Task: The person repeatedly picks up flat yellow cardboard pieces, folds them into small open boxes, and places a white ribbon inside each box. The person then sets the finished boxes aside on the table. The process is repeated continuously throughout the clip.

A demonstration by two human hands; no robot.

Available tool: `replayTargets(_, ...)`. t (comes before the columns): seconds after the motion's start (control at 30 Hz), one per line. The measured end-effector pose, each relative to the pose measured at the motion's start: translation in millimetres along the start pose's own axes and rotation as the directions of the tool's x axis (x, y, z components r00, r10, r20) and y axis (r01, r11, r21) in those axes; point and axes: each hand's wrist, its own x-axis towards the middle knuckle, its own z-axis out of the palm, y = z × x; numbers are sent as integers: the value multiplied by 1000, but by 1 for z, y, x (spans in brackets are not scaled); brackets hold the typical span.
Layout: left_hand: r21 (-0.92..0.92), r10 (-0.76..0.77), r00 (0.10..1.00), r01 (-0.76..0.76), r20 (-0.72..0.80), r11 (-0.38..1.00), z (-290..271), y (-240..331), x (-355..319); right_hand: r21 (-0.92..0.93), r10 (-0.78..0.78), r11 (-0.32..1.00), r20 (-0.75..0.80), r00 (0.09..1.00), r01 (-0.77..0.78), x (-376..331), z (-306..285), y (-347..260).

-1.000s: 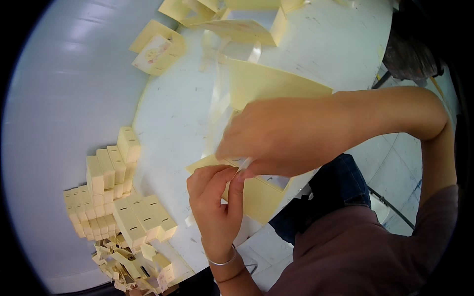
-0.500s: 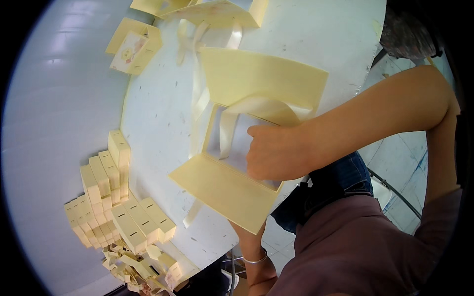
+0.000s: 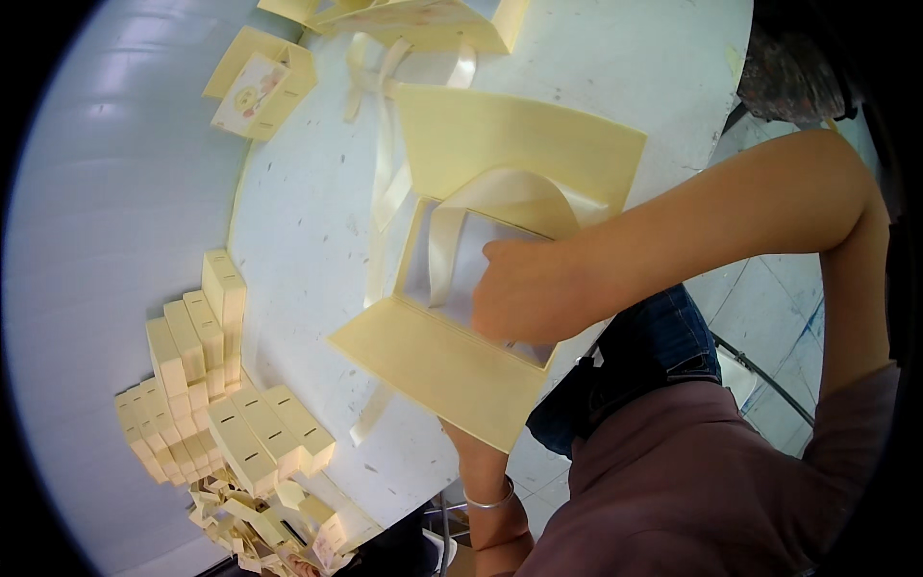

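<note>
A pale yellow gift box point(image 3: 519, 144) lies open near the edge of the round white table point(image 3: 298, 240). Its lid leans away from me and its front flap point(image 3: 433, 361) folds out flat toward me. A cream ribbon point(image 3: 385, 183) trails from the box across the table and loops over the white lining point(image 3: 452, 279). My right hand point(image 3: 524, 293) rests inside the tray with its fingers curled down on the lining. Only my left wrist point(image 3: 481, 471), wearing a thin bangle, shows; the hand itself is hidden beneath the front flap.
Rows of small pale yellow slotted boxes point(image 3: 221, 385) stand at the table's left edge, above a heap of loose folded pieces point(image 3: 260, 524). A printed card box point(image 3: 255, 87) and another open box point(image 3: 423, 19) lie at the far side. My knee point(image 3: 644, 356) is beside the table.
The box has gone from a folded piece between both hands to lying open with its flap down. My right hand moved into the tray, and my left hand dropped under the flap.
</note>
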Motion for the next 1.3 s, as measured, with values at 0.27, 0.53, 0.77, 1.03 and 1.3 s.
replayTargets(0.27,36,87,992,-84,-89,996,-17,0,15,-198,-49,980,-148,988,19,-3,-15,-16)
replayTargets(0.53,116,-169,944,209,-284,971,-95,-119,-40,-240,-133,970,-673,728,-45,-60,34,-45)
replayTargets(0.77,-35,-334,908,337,-251,941,-98,-127,-61,-135,140,941,-679,720,-310,-51,73,-36)
replayTargets(1.03,-55,-251,940,245,-230,968,-72,-102,-53,-177,130,907,-746,653,-383,-76,54,8)
replayTargets(1.3,-7,-169,936,176,-309,984,-73,-54,32,-284,93,833,-774,627,-474,-47,8,132)
